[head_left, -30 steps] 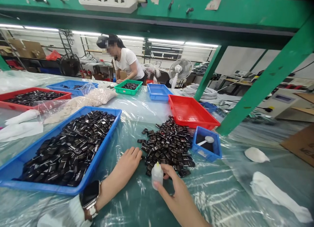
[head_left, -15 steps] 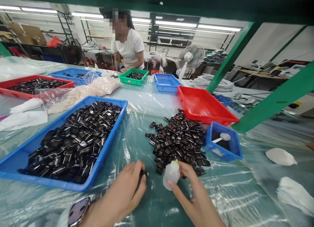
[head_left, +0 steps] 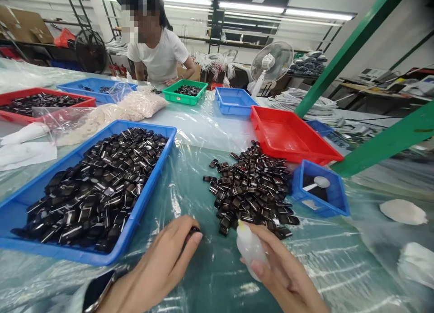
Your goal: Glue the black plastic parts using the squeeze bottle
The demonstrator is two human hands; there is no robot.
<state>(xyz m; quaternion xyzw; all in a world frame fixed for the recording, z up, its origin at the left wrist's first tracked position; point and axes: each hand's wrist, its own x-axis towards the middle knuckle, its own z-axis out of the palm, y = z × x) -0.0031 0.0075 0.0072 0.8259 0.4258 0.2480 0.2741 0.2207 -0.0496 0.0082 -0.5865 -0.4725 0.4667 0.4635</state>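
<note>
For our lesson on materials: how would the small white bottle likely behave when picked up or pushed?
The bottle is probably light, since it looks small in the right hand. Its translucent wall suggests plastic that may give when squeezed. Its rounded body might roll if laid down.

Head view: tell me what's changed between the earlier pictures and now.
The left hand has drawn back from the edge of the pile toward the wearer, and a small black piece now shows in its grip. The right hand has tipped the white bottle from upright to leaning left. It still holds it; the large blue tray stayed put.
</note>
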